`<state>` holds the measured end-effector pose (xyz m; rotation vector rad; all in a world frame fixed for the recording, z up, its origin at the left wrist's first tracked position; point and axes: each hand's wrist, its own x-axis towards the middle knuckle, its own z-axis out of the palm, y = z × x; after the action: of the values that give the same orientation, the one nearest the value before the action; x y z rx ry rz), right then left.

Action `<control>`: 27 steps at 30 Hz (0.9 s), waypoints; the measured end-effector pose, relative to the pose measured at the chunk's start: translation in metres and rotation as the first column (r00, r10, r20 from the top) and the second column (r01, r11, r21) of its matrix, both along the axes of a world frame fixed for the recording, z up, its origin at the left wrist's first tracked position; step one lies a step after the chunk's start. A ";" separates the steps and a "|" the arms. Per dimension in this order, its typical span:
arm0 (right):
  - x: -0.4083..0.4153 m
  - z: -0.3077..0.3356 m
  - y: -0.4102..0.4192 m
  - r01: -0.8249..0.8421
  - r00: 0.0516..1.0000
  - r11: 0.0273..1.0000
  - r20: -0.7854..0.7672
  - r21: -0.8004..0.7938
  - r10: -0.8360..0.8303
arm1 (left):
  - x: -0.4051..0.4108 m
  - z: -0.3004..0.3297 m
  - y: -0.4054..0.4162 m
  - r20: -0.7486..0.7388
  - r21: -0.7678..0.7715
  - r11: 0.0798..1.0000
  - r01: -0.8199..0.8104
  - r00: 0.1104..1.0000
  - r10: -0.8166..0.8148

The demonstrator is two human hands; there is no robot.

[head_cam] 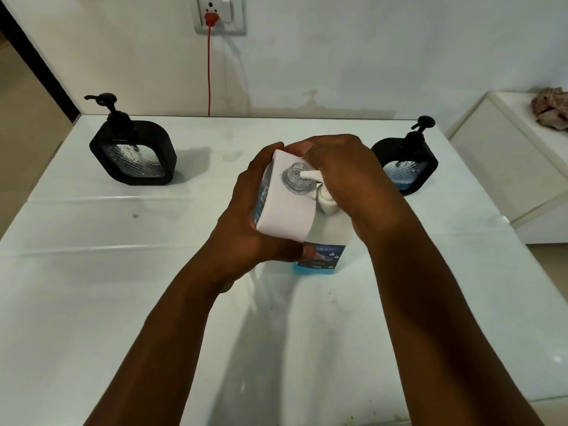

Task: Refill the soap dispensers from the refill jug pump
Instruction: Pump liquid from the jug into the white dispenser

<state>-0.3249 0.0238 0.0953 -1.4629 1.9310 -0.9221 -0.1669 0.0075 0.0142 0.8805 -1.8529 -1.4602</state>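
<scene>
A white soap dispenser (284, 207), its pump removed and its clear threaded neck (293, 176) open at the top, is being held at the middle of the white table (123, 287), tilted against the refill jug (322, 241). It is being gripped by the left hand (246, 216), with the fingers wrapped over its far edge and the thumb curled under its near corner. The jug's white pump (319, 192) is being pressed by the right hand (347, 176), whose fingers are curled down over the pump head, and the pump's spout (307, 174) is being aimed into the open neck. The jug is standing upright just beside and behind the white dispenser, touching it; a blue label (324, 256) and a band of blue liquid are being shown at its base.

Two black dispensers are being left well apart at the back of the table, both with their black pumps fitted. The left black dispenser (133, 152) is showing a clear textured window. The right black dispenser (405, 164), partly hidden behind the right hand, is showing blue liquid in its window.

On the wall behind, a red plug (210, 19) is being kept in a white socket (219, 13), with a red cord (209, 72) hanging down behind the table. At the right edge, a crumpled cloth (551, 110) is lying on a white cabinet (507, 167).
</scene>
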 end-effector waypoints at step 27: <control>-0.015 -0.013 -0.001 0.177 0.960 0.984 0.224 -0.013 -0.170 | -0.004 0.000 0.004 0.027 0.021 1.000 0.007 1.000 -0.008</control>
<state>-0.3400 0.0232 0.0828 -1.1650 1.9053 -1.1502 -0.1712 0.0118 0.0145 0.9087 -1.8654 -1.4814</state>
